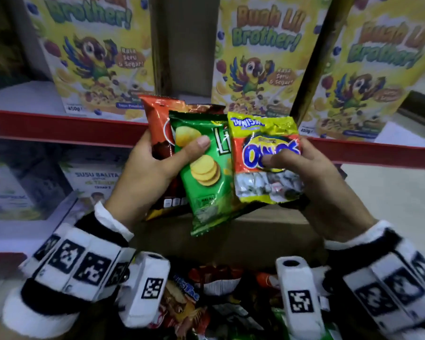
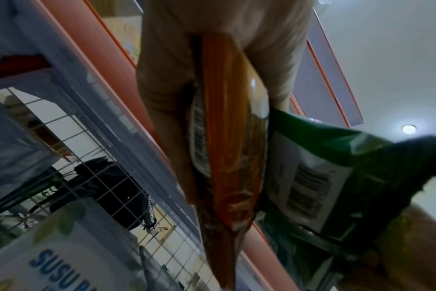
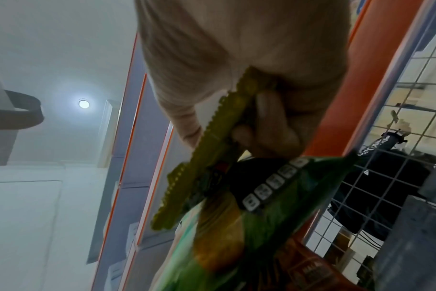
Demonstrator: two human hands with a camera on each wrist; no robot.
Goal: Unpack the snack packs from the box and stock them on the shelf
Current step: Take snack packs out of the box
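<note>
The left hand [image 1: 146,168] holds two snack packs fanned together: a red pack [image 1: 157,123] behind and a green chip pack [image 1: 206,173] in front, with the thumb pressed across the green pack's face and the fingers curled round the back. The right hand [image 1: 312,173] pinches a yellow pack [image 1: 265,158] by its right edge, thumb on the front, fingers behind; this pack overlaps the right edge of the green one. All three are held up in the air, just in front of the red front edge of the shelf [image 1: 59,128], where cereal boxes [image 1: 96,57] stand. Below the hands the open cardboard box [image 1: 255,231] still has more packs [image 1: 206,285] in it.

The step in hand looks like the carry from box to shelf, with the packs lifted out but not yet placed. The next move probably calls for finding a free stretch of shelf, since the cereal boxes fill much of this one, and setting the packs down one at a time without letting the fanned pair slip.
</note>
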